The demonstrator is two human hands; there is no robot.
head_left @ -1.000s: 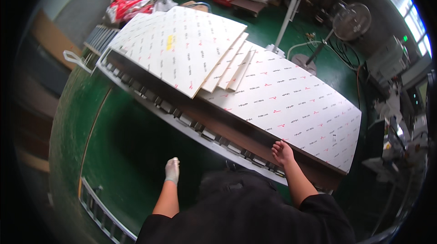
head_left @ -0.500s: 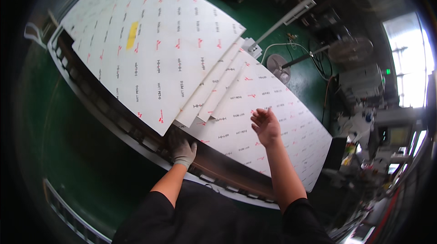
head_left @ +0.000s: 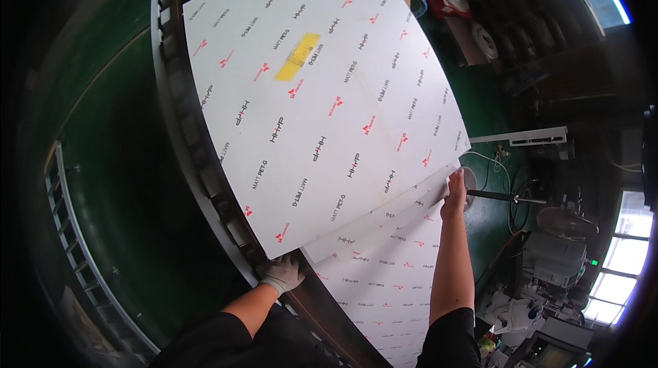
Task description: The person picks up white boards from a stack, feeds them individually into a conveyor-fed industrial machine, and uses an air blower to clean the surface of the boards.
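Top panel lies over the lower panels on the table; supported, skewed to them, not squared or lifted clear. Looks like early handling. Long axis seems to run up-left, roughly along the table; fisheye muddies it. Left hand at its near corner, fingers partly hidden, grip can't tell. Right hand by the lower panels' right edge, fingers together, pinch can't tell.

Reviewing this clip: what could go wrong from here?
The gloved left hand is partly hidden at the near corner of the top panel, so it might get pinched. The right hand looks bare beside panel edges and could get scraped. The white panels beneath lie staggered, so something might slip.
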